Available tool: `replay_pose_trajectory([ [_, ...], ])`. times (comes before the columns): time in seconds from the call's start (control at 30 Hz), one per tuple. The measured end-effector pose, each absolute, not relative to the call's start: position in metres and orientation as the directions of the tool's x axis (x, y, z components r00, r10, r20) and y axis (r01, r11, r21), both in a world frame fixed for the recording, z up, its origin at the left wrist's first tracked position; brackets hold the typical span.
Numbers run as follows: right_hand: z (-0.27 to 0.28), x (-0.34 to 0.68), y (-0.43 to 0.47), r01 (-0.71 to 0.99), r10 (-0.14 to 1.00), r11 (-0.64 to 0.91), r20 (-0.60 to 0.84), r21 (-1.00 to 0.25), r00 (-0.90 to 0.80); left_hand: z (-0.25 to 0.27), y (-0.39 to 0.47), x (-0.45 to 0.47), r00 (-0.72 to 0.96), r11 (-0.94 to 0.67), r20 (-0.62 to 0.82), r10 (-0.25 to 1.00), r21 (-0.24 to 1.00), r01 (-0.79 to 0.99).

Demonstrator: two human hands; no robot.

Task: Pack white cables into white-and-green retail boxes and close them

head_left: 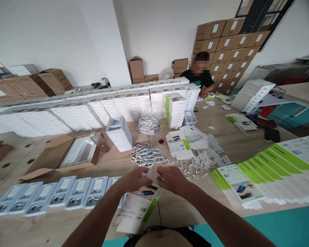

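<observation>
At the table's near edge, my left hand (133, 180) and my right hand (173, 180) are both closed on a white and green printed carton (135, 211). Their fingers pinch its far end, where a white paper piece (152, 175) shows between them. Whether that piece is a flap of the carton or a separate sheet I cannot tell. The carton slants toward my body, with a product picture near my fingers. Just beyond my hands lie bundled white cables (147, 155). Loose cards and paper scraps (208, 147) are spread to the right.
Blue-grey trays with coiled cables (94, 192) line the left. An open brown box (79, 152) stands behind them, beside a bottle (99, 141). Overlapping green-and-white cartons (262, 171) fill the right. Stacked white boxes (123, 106) form a row behind; a co-worker (199, 73) sits beyond.
</observation>
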State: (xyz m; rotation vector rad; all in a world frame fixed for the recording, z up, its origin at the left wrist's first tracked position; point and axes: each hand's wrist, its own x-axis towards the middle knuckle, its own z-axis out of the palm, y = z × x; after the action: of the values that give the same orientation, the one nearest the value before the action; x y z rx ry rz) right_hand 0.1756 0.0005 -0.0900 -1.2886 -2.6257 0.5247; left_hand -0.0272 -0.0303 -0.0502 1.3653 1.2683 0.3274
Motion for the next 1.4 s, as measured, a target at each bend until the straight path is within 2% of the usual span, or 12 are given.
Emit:
replay_pose_trajectory([
  [0.1,-0.092,0.179,-0.002,0.674,0.797,0.498,-0.019,-0.546,-0.604,-0.047,-0.025,-0.03,0.316,0.295,-0.509,0.801,0.794,0.532],
  [0.2,-0.091,0.184,-0.002,0.604,0.789,0.436,-0.04,-0.667,-0.614,-0.046,-0.019,-0.03,0.366,0.201,-0.447,0.816,0.813,0.546],
  [0.37,-0.089,0.18,-0.002,0.743,0.858,0.44,-0.007,-0.504,-0.513,-0.046,-0.009,-0.025,0.465,0.031,-0.34,0.817,0.831,0.555],
  [0.43,-0.091,0.178,-0.002,0.766,0.88,0.417,0.005,-0.489,-0.476,-0.047,-0.006,-0.025,0.47,0.012,-0.336,0.816,0.823,0.568],
  [0.53,-0.097,0.18,0.001,0.615,0.865,0.301,-0.063,-0.729,-0.498,-0.049,-0.003,-0.029,0.488,-0.037,-0.33,0.808,0.799,0.601],
  [0.6,-0.105,0.184,0.002,0.379,0.784,0.074,-0.181,-0.923,-0.594,-0.049,-0.004,-0.032,0.497,-0.054,-0.341,0.798,0.781,0.622],
  [0.63,-0.109,0.187,0.002,0.26,0.729,-0.068,-0.226,-0.963,-0.646,-0.048,-0.006,-0.033,0.499,-0.058,-0.348,0.794,0.773,0.632],
  [0.7,-0.121,0.19,0.002,0.106,0.642,-0.28,-0.269,-0.954,-0.718,-0.048,-0.009,-0.032,0.507,-0.071,-0.362,0.782,0.756,0.651],
  [0.77,-0.133,0.19,0.001,0.073,0.59,-0.357,-0.285,-0.931,-0.755,-0.047,-0.012,-0.03,0.513,-0.107,-0.369,0.775,0.723,0.682],
  [0.9,-0.152,0.182,0.003,0.142,0.528,-0.377,-0.338,-0.915,-0.779,-0.051,-0.011,-0.025,0.536,-0.154,-0.394,0.747,0.681,0.716],
  [1.13,-0.169,0.18,0.009,0.128,0.575,-0.41,-0.365,-0.903,-0.733,-0.065,-0.002,-0.029,0.514,-0.101,-0.428,0.743,0.688,0.719],
  [1.4,-0.175,0.187,0.014,0.062,0.442,-0.475,-0.299,-0.878,-0.846,-0.073,0.004,-0.031,0.508,-0.1,-0.463,0.726,0.659,0.745],
])
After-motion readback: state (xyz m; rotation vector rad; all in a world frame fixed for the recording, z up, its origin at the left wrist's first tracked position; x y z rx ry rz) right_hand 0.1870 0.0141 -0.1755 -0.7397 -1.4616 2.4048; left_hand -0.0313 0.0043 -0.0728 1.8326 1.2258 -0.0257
